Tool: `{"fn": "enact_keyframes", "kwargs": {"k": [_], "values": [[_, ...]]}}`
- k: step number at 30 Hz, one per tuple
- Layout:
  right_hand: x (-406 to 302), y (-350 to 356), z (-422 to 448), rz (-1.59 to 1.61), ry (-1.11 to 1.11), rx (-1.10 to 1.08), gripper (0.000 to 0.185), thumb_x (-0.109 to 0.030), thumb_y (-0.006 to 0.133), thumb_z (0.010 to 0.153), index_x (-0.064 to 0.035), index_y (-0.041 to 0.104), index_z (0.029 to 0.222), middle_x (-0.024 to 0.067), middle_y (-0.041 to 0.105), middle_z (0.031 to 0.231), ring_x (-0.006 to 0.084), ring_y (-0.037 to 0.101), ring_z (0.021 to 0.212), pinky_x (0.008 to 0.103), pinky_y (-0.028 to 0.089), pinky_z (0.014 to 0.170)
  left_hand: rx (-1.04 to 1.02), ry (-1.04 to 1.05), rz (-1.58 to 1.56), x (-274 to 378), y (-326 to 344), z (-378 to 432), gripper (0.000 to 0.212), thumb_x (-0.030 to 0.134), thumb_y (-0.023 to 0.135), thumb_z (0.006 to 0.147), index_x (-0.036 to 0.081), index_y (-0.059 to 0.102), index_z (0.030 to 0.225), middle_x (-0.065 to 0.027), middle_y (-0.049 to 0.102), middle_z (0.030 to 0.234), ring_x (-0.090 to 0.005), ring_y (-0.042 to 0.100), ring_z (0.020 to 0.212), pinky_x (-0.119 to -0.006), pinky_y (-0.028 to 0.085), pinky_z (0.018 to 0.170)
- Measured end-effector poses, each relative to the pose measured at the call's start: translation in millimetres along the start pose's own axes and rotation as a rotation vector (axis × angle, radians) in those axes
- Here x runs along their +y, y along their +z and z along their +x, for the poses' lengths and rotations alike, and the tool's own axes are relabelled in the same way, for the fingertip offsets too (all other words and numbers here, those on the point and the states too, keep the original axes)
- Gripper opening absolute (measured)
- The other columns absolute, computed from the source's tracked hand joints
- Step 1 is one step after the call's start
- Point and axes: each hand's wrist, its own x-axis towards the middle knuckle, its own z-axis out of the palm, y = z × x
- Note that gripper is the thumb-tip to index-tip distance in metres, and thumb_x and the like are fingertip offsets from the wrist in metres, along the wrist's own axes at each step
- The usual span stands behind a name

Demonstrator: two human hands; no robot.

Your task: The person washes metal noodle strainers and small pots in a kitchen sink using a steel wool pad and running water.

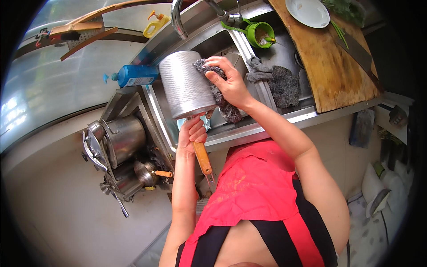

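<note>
My left hand point(192, 133) grips the wooden handle point(202, 157) of a deep cylindrical metal strainer point(186, 83) with a dimpled or perforated wall. The strainer is held over the left sink basin, closed end away from me. Pressed against its right side is a dark grey scrubbing cloth point(218, 90), bunched in my right hand point(230, 81), with a loose end hanging below. A second dark mesh cloth point(284, 86) and a grey rag point(258, 69) lie at the divider and right basin. Below the strainer, a light blue bowl point(208, 124) shows partly in the basin.
A chrome faucet point(176, 20) arches over the sink. Left stands a blue pump bottle point(136, 76); steel pots point(125, 140) hang or stand beyond. A green pot point(260, 34) sits in the right basin. A wooden board point(317, 70) carries a cleaver point(358, 55) and white plate point(307, 12).
</note>
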Motion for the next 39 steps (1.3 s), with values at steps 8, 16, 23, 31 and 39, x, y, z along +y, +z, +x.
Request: {"fn": "enact_keyframes", "kwargs": {"k": [8,16,23,31,39], "values": [[48.9,4.9,-22.6,0.355,0.663,-0.196,0.033,-0.025,0.042,0.097,0.0009,0.055,0.113,0.0020,0.060,0.101,0.0070,0.050,0.094,0.0248,0.041,0.086,-0.079,-0.136,-0.248,-7.8,22.7,46.5,0.037,0.020,0.033,0.098,0.011,0.036,0.062,0.0032,0.029,0.048,-0.0085,0.030,0.038,-0.024,0.027,0.038],[37.5,-38.3,-28.3,0.240,0.766,-0.125,0.031,-0.022,0.048,0.093,0.0035,0.058,0.109,0.0056,0.062,0.103,0.0114,0.056,0.092,0.0264,0.044,0.084,0.236,0.268,0.211,-8.9,19.9,55.3,0.028,0.013,0.044,0.093,0.013,0.038,0.066,0.0044,0.027,0.049,-0.0070,0.027,0.038,-0.023,0.028,0.035],[-11.3,-50.8,-35.3,-0.323,0.357,-0.547,0.046,-0.018,0.063,0.075,0.0028,0.054,0.115,0.0168,0.060,0.106,0.0251,0.059,0.097,0.0330,0.045,0.088,0.197,0.289,-0.046,-13.4,9.5,50.6,0.025,0.019,0.046,0.087,0.012,0.037,0.065,0.0041,0.026,0.049,-0.0079,0.027,0.039,-0.023,0.029,0.038],[-11.5,-2.0,-15.7,-0.310,0.415,-0.472,0.029,-0.023,0.059,0.082,0.0016,0.061,0.097,0.0227,0.061,0.088,0.0355,0.061,0.083,0.0393,0.047,0.073,0.547,0.341,0.240,-25.7,26.6,51.0,0.053,0.063,0.045,0.084,0.010,0.050,0.079,0.0051,0.035,0.049,-0.0077,0.035,0.039,-0.022,0.030,0.038],[17.7,14.5,-28.3,-0.912,-0.168,-0.886,0.021,-0.017,0.059,0.074,-0.0062,0.068,0.090,0.0119,0.062,0.090,0.0275,0.063,0.078,0.0386,0.049,0.069,0.433,0.360,0.249,-22.0,-10.0,54.4,0.049,0.056,0.032,0.093,0.014,0.049,0.077,0.0059,0.029,0.047,-0.0065,0.029,0.037,-0.022,0.026,0.035]]}}
